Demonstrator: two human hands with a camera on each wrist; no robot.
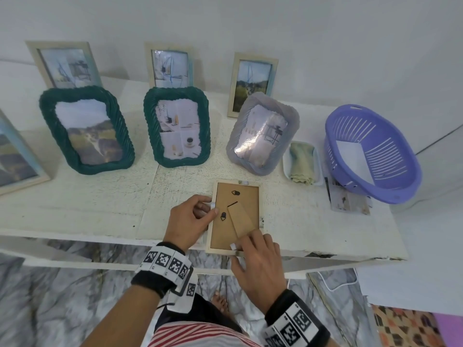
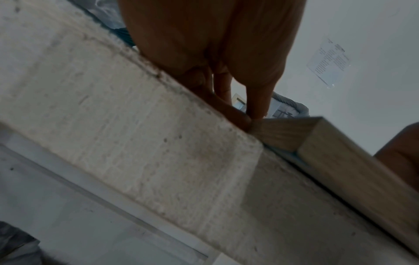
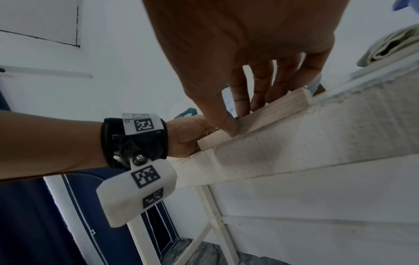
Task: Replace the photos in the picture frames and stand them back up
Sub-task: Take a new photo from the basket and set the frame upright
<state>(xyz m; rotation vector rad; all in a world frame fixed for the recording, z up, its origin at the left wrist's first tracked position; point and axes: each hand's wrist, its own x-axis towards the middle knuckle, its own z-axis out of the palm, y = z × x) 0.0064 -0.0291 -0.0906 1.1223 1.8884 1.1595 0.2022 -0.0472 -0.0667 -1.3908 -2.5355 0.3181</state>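
Note:
A light wooden picture frame (image 1: 246, 196) lies face down at the white table's front edge (image 1: 75, 234), brown backing up, with its stand flap (image 1: 240, 219) lying across it. My left hand (image 1: 211, 209) grips the frame's left side, thumb on the backing beside a black turn clip (image 1: 223, 216). My right hand (image 1: 246, 247) pinches the near rail, fingers on top and thumb against the outer face. The left wrist view shows my left hand (image 2: 249, 118) meeting the frame (image 2: 340, 170). In the right wrist view my right hand (image 3: 240, 122) clamps the frame (image 3: 260, 118).
Two green wicker frames (image 1: 86, 128) (image 1: 176, 126) and a grey one (image 1: 263, 132) stand behind, with several wooden frames (image 1: 170, 66) along the wall. At the right sit a purple basket (image 1: 370, 151), a white tray with a folded cloth (image 1: 302, 162) and loose photos (image 1: 348, 199).

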